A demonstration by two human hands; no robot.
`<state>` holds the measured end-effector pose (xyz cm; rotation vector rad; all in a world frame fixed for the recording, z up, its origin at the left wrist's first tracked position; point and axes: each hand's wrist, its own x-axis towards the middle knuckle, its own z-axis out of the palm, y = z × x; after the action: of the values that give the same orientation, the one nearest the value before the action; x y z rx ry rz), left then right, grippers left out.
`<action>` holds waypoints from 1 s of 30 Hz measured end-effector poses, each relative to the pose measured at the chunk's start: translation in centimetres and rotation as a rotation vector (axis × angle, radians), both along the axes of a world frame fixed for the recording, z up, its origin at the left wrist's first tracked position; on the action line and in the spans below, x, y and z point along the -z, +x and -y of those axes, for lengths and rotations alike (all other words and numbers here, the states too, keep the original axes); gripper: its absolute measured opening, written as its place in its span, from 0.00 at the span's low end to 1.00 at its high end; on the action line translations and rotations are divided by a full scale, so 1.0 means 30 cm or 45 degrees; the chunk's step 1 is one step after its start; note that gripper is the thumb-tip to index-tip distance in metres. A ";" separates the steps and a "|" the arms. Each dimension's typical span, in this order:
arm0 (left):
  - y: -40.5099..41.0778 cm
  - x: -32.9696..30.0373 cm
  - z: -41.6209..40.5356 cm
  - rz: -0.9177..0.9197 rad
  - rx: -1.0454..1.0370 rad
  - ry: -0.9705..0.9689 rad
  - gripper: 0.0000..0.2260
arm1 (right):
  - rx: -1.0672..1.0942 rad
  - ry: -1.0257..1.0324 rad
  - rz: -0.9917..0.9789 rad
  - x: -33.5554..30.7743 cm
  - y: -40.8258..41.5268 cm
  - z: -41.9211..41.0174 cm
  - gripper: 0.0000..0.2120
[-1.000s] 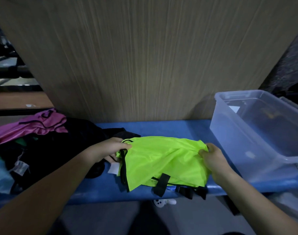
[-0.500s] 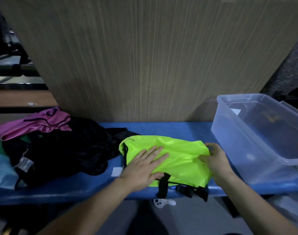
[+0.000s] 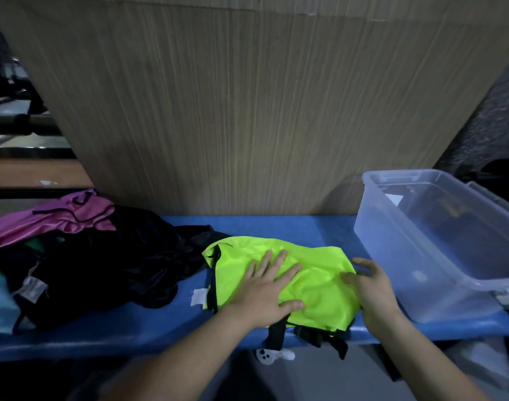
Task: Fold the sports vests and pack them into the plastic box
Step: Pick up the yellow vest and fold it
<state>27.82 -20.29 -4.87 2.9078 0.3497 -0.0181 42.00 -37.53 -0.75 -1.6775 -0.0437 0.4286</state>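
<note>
Blue bench [image 3: 290, 227]: vest [image 3: 319, 273] under fingers [image 3: 276, 263] (flat).

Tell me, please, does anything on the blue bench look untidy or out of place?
Yes. The neon yellow vest is folded, but its black straps hang over the front edge of the bench. To its left, the black garments and a pink vest lie in a loose, unfolded heap.

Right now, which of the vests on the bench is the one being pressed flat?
The neon yellow vest, beside the plastic box. The left hand lies flat on it; the pink vest and the black garments lie untouched in the heap.
</note>
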 end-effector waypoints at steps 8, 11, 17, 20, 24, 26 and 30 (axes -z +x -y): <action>-0.041 -0.041 -0.043 0.196 -0.147 -0.060 0.37 | -0.179 0.197 0.135 -0.143 -0.106 -0.145 0.18; -0.123 -0.012 -0.108 0.406 -0.439 0.055 0.29 | -0.270 0.242 0.113 -0.197 -0.155 -0.221 0.18; -0.184 0.053 -0.182 0.361 -0.389 -0.362 0.36 | -0.415 0.076 0.181 -0.204 -0.260 -0.398 0.19; -0.166 0.068 -0.232 0.746 -0.360 -0.866 0.24 | -0.502 -0.029 0.180 -0.173 -0.315 -0.493 0.19; -0.197 0.018 -0.278 1.041 -0.711 -1.473 0.13 | -0.661 -0.030 0.122 -0.091 -0.369 -0.570 0.20; -0.215 -0.010 -0.281 1.014 -0.736 -1.497 0.11 | -0.767 -0.069 0.106 -0.052 -0.380 -0.582 0.19; -0.226 0.008 -0.261 0.818 -0.448 -0.952 0.28 | -0.817 0.083 0.293 -0.028 -0.348 -0.520 0.16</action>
<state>21.05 -12.46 -5.11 1.9481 0.5699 0.6652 31.55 -21.93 0.08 -1.6167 -0.7719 0.6977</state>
